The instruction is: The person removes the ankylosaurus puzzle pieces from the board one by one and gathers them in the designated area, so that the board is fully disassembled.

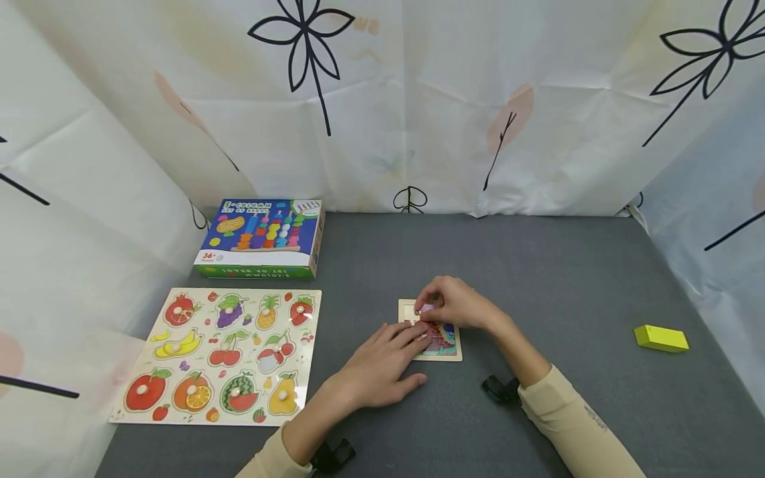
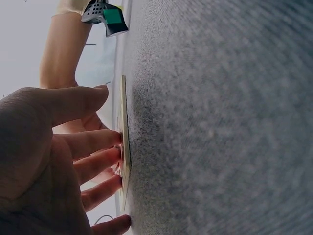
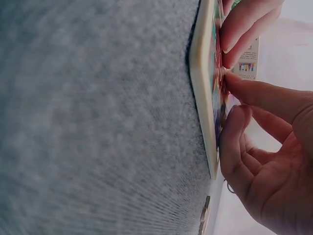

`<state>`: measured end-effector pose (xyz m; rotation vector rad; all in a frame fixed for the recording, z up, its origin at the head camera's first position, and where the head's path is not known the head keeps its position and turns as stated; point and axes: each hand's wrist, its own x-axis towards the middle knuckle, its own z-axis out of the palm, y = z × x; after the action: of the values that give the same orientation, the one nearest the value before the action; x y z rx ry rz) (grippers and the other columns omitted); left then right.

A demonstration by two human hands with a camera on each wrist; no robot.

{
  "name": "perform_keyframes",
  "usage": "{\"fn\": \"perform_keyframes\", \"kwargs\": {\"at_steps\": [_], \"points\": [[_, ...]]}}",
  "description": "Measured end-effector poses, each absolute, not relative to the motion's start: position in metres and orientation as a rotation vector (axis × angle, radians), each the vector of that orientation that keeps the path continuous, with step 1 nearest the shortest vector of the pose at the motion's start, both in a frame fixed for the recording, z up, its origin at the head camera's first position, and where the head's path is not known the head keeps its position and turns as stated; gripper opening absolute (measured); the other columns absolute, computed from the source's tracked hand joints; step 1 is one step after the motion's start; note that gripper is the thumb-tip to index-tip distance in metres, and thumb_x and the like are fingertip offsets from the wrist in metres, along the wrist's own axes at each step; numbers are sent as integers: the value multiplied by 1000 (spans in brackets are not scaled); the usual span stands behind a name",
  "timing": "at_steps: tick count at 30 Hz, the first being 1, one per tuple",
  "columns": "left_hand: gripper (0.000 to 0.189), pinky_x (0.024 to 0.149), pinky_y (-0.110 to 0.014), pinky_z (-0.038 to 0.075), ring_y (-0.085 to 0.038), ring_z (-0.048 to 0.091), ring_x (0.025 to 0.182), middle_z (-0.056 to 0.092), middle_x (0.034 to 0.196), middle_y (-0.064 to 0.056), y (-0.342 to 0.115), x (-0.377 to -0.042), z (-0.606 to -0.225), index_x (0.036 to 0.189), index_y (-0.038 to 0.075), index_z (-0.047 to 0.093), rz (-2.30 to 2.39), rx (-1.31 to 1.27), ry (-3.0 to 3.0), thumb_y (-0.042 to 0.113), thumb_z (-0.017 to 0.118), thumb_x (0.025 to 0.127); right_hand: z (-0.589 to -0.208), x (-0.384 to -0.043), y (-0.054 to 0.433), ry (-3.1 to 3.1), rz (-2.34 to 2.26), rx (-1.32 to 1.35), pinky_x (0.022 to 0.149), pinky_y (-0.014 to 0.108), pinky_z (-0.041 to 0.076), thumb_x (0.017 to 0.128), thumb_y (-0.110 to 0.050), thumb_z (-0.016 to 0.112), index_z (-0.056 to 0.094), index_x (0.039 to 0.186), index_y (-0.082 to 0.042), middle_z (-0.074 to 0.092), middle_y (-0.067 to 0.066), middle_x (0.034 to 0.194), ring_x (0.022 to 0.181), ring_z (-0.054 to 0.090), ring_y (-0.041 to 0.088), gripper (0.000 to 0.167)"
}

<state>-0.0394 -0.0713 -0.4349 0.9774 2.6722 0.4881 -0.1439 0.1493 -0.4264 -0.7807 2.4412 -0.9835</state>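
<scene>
A small wooden-framed jigsaw puzzle [image 1: 451, 350] with a colourful picture lies flat on the table. My left hand [image 1: 382, 365] rests its outstretched fingertips on the puzzle's left side, the thumb held apart. From the right, my right hand [image 1: 460, 304] reaches over the puzzle's upper part and pinches a purplish puzzle piece [image 1: 427, 308] between thumb and fingers. Seen from the right wrist, the fingertips stand right at the puzzle's surface, and they hide most of the piece. In the left wrist view the puzzle board [image 2: 124, 127] shows edge-on under the left fingertips.
A fruit peg board [image 1: 203, 358] lies on the left of the grey table [image 1: 538, 265]. Behind it sits a blue bead-set box [image 1: 257, 239]. Far to the right is a yellow block [image 1: 661, 338]. A patterned white curtain [image 1: 382, 133] encloses the back and sides.
</scene>
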Motion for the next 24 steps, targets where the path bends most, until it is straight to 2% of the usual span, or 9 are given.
{"fn": "perform_keyframes", "kwargs": {"at_steps": [3,8,11,17,20,24], "points": [[62,132,-60,34,-27,39,163,45,173,1,-71,-39,-435,164,19,51,492,977,2672,43,64,108,-425,-142,151,2480,-961,-816,73,23,49,96,-9,82,83,102,-10,71,9,100,82,58,11,7],[62,132,-59,35,-26,40,162,46,172,1,-71,-39,-434,163,19,51,483,983,2682,43,64,108,-424,-141,154,2462,-1028,-809,64,22,49,96,-6,80,81,110,-6,77,10,103,69,59,11,14],[62,132,-59,35,-26,40,162,47,172,1,-71,-39,-434,163,19,51,482,980,2684,43,64,108,-424,-141,156,2459,-1057,-800,61,22,49,96,-6,80,81,113,-6,80,8,101,66,58,10,17],[62,132,-59,35,-26,39,162,47,172,1,-71,-40,-435,163,19,52,488,973,2680,43,64,108,-423,-142,161,2427,-1063,-807,67,23,50,100,-9,77,82,112,-8,81,4,100,74,61,8,13],[62,132,-59,34,-26,39,162,47,172,1,-70,-39,-435,163,19,52,487,972,2681,43,65,107,-423,-142,164,2381,-1099,-818,69,24,52,101,-9,76,81,114,-8,81,7,102,76,64,10,14],[63,132,-60,35,-26,39,162,45,174,2,-70,-39,-435,163,19,51,492,973,2681,42,66,107,-423,-143,170,2332,-1169,-825,79,26,59,102,-7,74,80,117,-5,81,11,109,87,71,14,17]]}}
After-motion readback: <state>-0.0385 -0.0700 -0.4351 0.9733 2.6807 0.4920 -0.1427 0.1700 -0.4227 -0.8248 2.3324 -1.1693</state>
